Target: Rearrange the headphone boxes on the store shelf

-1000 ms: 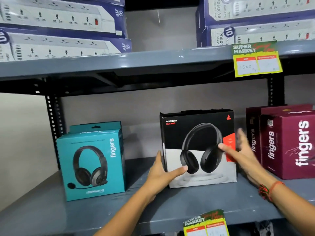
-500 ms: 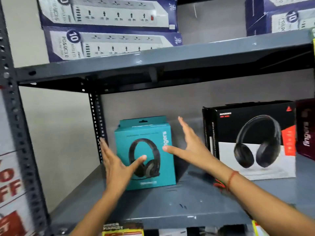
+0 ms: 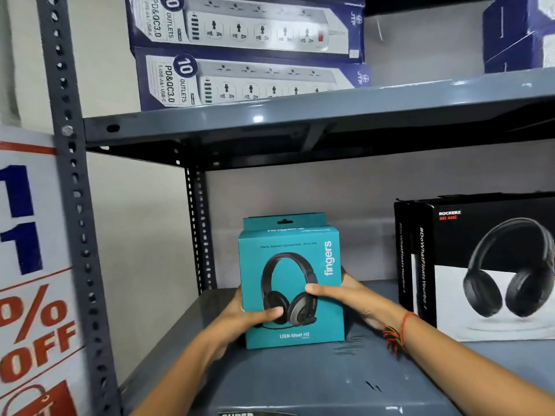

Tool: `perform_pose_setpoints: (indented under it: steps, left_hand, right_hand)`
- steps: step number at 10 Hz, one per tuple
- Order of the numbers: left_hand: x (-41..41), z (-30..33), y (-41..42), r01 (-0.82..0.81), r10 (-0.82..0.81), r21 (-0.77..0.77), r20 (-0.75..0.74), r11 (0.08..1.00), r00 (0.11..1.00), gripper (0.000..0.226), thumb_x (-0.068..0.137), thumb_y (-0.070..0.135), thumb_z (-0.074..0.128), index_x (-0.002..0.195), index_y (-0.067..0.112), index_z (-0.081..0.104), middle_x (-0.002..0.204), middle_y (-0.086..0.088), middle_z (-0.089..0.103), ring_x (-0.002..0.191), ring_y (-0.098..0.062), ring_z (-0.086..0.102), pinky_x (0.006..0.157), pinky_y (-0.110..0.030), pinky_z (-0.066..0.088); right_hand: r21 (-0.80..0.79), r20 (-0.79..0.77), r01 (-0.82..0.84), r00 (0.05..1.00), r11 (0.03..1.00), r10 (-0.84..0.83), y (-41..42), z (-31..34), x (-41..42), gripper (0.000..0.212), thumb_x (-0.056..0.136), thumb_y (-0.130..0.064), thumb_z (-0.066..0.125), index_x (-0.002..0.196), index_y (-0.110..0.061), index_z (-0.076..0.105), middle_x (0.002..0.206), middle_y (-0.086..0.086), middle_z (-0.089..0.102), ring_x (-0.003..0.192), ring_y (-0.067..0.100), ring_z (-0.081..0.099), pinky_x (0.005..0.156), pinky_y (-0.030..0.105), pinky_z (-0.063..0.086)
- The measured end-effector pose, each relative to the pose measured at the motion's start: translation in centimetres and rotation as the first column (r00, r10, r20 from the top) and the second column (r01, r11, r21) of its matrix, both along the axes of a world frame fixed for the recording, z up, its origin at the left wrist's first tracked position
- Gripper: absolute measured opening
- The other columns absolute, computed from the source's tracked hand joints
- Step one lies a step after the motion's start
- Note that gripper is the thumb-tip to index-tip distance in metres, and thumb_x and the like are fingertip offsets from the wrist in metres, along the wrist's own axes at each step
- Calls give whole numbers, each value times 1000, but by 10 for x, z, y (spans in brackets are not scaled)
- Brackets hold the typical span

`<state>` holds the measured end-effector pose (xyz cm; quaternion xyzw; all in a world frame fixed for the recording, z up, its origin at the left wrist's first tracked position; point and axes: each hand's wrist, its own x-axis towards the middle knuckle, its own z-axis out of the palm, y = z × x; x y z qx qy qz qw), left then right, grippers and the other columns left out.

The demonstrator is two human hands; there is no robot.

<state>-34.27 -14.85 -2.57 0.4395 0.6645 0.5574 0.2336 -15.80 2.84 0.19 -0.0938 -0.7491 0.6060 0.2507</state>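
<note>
Both hands clamp a teal headphone box (image 3: 291, 283) between them: the left hand (image 3: 243, 321) grips its left edge, thumb across the front, and the right hand (image 3: 351, 297) grips its right edge. The box stands upright on the grey shelf (image 3: 300, 382). Right of the grip, apart, stands a black headphone box (image 3: 480, 265); above, power-strip boxes (image 3: 246, 52) are stacked.

bg: plain grey wall (image 3: 300, 199) | grey metal shelving (image 3: 270, 115) w/ perforated uprights (image 3: 75, 205)
</note>
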Motion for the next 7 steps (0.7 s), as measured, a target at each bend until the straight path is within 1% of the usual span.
perform_pose_setpoints:
  steps: [1, 2, 3, 4, 5, 6, 7]
  left_hand:
    - [2, -1, -3, -12, 12, 2, -9, 1000, 1000, 88, 61, 41, 93, 137, 31, 50, 120, 10, 74, 108, -7, 70, 91, -27, 56]
    - [0, -2, -4, -12, 12, -5, 2, 1000, 1000, 86, 61, 41, 93, 135, 31, 51, 119, 10, 74, 108, -8, 70, 91, -28, 56]
    - [5, 0, -12, 6, -6, -22, 5, 1000, 1000, 87, 57, 43, 93, 133, 30, 54, 120, 8, 74, 110, -11, 69, 96, -34, 55]
    - [8, 1, -17, 7, -7, -27, 9, 1000, 1000, 87, 56, 43, 94, 132, 29, 55, 119, 7, 75, 111, -14, 69, 99, -38, 55]
    - [9, 4, -19, -2, 2, -56, 3, 998, 1000, 93, 50, 47, 95, 132, 28, 55, 120, 5, 74, 114, -17, 67, 101, -40, 53]
    - [20, 8, -24, -34, 33, -38, -9, 999, 999, 101, 48, 50, 96, 136, 27, 51, 124, 3, 71, 115, -16, 65, 96, -35, 54]
    - [32, 7, -29, -323, 338, 121, -132, 938, 932, 125, 55, 66, 85, 156, 30, 21, 145, 5, 52, 133, -23, 52, 106, -44, 47]
  right_hand:
    - [17, 0, 14, 1000, 1000, -14, -5, -1, 1, 42, 85, -23, 78, 121, -34, 60, 123, -3, 76, 112, 14, 72, 96, 32, 58]
    - [23, 10, 13, 1000, 1000, -13, -10, 0, 4, 40, 86, -24, 77, 120, -35, 59, 123, -4, 75, 110, 11, 73, 91, 27, 59]
    - [26, 14, 20, 1000, 999, -20, -20, 0, 12, 48, 85, -26, 79, 127, -33, 56, 124, -5, 74, 110, 10, 72, 92, 27, 59]
    - [38, 26, 26, 999, 999, -27, -27, 0, 16, 51, 83, -29, 80, 128, -34, 54, 127, -4, 72, 115, 13, 70, 100, 34, 57]
    - [52, 42, 52, 998, 997, -54, -30, -1, 18, 72, 80, -32, 83, 141, -30, 44, 130, -3, 70, 117, 13, 68, 104, 39, 54]
    - [37, 52, 102, 993, 994, -103, -34, 2, 24, 102, 70, -46, 87, 152, -26, 30, 138, -2, 64, 124, 16, 64, 109, 44, 49]
    - [178, 36, 295, 951, 939, -306, -35, 1, 41, 132, 64, -72, 77, 162, -30, 0, 167, -1, 28, 152, 23, 31, 124, 45, 26]
